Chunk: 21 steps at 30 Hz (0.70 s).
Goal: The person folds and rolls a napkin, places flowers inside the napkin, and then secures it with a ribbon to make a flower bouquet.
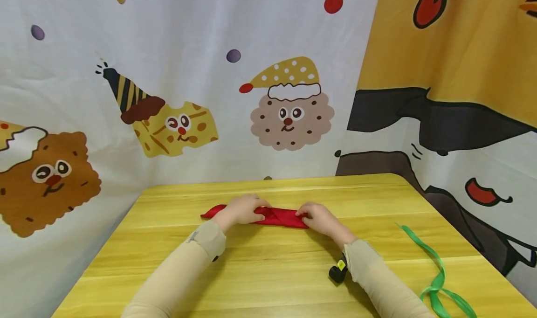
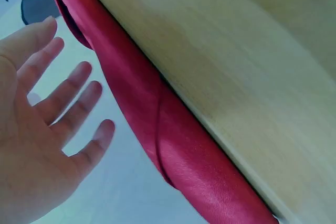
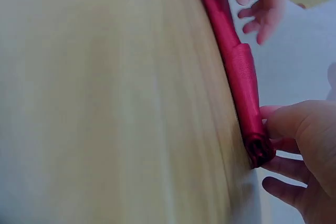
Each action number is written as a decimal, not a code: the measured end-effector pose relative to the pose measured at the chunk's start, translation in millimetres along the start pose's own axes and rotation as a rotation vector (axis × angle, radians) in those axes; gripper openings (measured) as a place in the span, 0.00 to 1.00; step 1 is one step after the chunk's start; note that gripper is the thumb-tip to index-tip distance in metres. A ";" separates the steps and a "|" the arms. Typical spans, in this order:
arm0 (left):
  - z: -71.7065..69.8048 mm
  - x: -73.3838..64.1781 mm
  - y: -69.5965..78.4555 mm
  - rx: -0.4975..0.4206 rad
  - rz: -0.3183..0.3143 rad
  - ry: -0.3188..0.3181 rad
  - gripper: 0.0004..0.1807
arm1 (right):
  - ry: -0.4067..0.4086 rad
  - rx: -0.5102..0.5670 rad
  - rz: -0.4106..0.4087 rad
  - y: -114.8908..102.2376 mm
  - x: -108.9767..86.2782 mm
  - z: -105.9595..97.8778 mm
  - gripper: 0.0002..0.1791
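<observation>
A shiny red cloth (image 1: 278, 217), rolled into a long narrow strip, lies across the table; its spiral end (image 3: 258, 148) shows in the right wrist view. My left hand (image 1: 243, 209) hovers over the strip's left part, and in the left wrist view the left hand (image 2: 52, 124) has its fingers spread and stands apart from the cloth (image 2: 142, 93). At the right end, my right hand (image 1: 320, 219) pinches the roll; the right wrist view has this hand's thumb (image 3: 294, 119) on its side, with fingers partly hidden behind it.
A curled green ribbon (image 1: 438, 278) lies on the right of the wooden table (image 1: 268, 280). A small black camera (image 1: 337, 272) hangs at the right wrist. Behind the table hangs a printed cartoon curtain (image 1: 184, 43).
</observation>
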<state>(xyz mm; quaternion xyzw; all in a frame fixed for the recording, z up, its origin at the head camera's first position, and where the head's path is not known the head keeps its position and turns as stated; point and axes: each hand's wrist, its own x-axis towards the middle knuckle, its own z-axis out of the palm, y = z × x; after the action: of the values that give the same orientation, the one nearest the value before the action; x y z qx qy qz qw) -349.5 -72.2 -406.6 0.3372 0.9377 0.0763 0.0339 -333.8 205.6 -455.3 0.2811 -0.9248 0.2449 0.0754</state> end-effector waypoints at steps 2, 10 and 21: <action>0.9 -5.6 3.7 0.009 0.016 -0.029 0.25 | -0.024 -0.032 -0.028 -3.2 -3.9 -2.4 0.10; 6.6 -26.2 20.2 0.054 -0.016 -0.140 0.31 | -0.126 -0.105 -0.085 -26.4 -18.1 -8.2 0.11; 9.3 -37.1 30.3 0.062 -0.115 -0.190 0.30 | -0.235 -0.045 -0.212 -69.1 -30.0 -5.2 0.13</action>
<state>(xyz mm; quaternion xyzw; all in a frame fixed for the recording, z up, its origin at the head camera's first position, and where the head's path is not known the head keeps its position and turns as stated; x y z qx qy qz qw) -300.9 -71.7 -410.3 0.2895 0.9500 0.0128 0.1164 -270.4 172.8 -430.7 0.4023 -0.8976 0.1803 -0.0015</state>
